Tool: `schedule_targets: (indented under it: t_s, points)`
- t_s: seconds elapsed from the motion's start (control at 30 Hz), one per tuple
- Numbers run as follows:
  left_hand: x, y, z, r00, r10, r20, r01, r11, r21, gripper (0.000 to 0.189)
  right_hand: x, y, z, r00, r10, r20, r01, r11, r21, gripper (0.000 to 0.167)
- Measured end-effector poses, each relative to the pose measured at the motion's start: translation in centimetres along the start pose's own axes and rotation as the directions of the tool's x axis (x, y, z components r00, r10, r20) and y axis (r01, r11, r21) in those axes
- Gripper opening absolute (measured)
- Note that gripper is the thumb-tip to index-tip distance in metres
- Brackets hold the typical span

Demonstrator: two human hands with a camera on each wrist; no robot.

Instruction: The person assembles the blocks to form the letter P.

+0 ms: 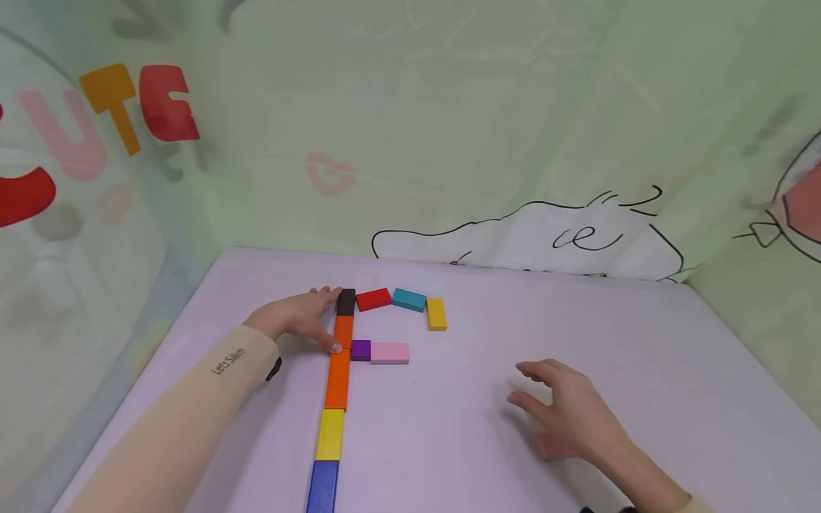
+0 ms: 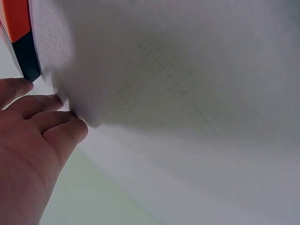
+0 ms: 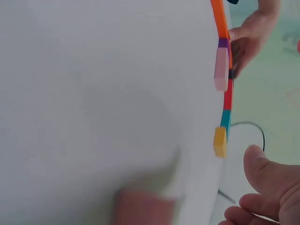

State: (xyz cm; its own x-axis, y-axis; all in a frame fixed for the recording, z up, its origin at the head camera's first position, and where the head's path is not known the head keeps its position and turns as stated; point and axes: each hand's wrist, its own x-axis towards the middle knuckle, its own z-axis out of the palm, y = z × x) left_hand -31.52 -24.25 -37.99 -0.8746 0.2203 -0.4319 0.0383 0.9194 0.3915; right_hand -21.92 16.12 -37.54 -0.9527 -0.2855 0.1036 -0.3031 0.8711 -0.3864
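My left hand [image 1: 301, 317] lies along the left side of a column of wooden blocks. Its fingertips touch the black block [image 1: 346, 302] at the far end, while the thumb rests by the joint of an upper orange block [image 1: 343, 330] and a longer orange block [image 1: 338, 381]. A purple block [image 1: 361, 350] and a pink block [image 1: 390, 353] branch off to the right. From the black block runs a red block [image 1: 374, 299], then a teal block [image 1: 409, 299] and a yellow block [image 1: 437, 314]. My right hand [image 1: 574, 410] hovers with loosely bent fingers, partly covering a darker pink block [image 1: 553, 447].
Nearer to me the column continues with another yellow block [image 1: 330, 434] and a blue block [image 1: 323, 486]. The pale table [image 1: 641, 335] meets a printed cloth backdrop [image 1: 449, 128] at the back and sides.
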Motion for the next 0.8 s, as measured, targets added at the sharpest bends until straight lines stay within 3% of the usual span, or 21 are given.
schedule_targets:
  t_s: [0.23, 0.43, 0.6, 0.8]
  points:
    - [-0.1, 0.0, -0.2, 1.000, -0.010, -0.005, 0.010, 1.000, 0.012, 0.108, -4.9, 4.1, 0.2, 0.987, 0.158, -0.028, -0.161, 0.975, -0.153, 0.070]
    - [-0.2, -0.2, 0.0, 1.000, -0.023, -0.001, 0.023, 1.000, 0.003, 0.108, -6.0, 4.4, 1.1, 0.965, 0.264, 0.011, -0.252, 0.934, -0.253, 0.092]
    - [-0.4, -0.1, 0.2, 1.000, -0.029, 0.005, 0.029, 0.999, -0.012, 0.108, -5.8, 3.6, 1.5, 0.953, 0.304, 0.007, -0.291, 0.918, -0.269, 0.082]
    - [-0.3, 0.3, 0.2, 1.000, -0.030, 0.000, 0.030, 0.999, -0.012, 0.107, -6.3, 3.9, 1.5, 0.964, 0.264, -0.029, -0.264, 0.938, -0.226, 0.077]
